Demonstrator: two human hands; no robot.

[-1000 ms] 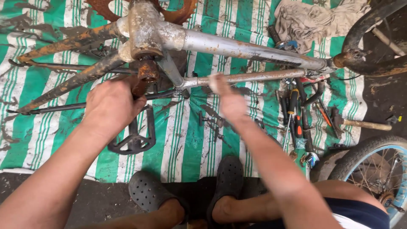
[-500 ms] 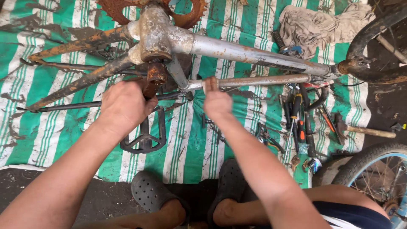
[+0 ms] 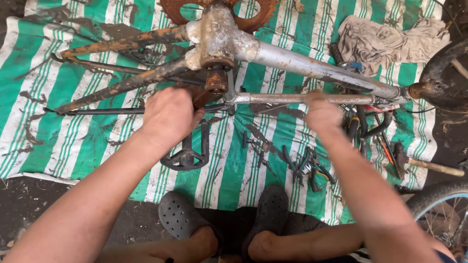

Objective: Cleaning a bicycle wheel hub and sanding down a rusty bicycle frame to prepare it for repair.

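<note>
Our left hand (image 3: 168, 117) grips the rusty crank arm (image 3: 210, 87); our blurred right hand (image 3: 322, 113) grips the thin grey frame tube (image 3: 292, 98). Rust could make either hand slip.

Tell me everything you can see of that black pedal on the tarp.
The black pedal is an open cage frame, apparently metal, dirty. It hangs from a rusty crank arm over the green-and-white striped tarp, just below the bike frame. The left hand closes around the crank above it and hides its top; nothing else touches it.
</note>
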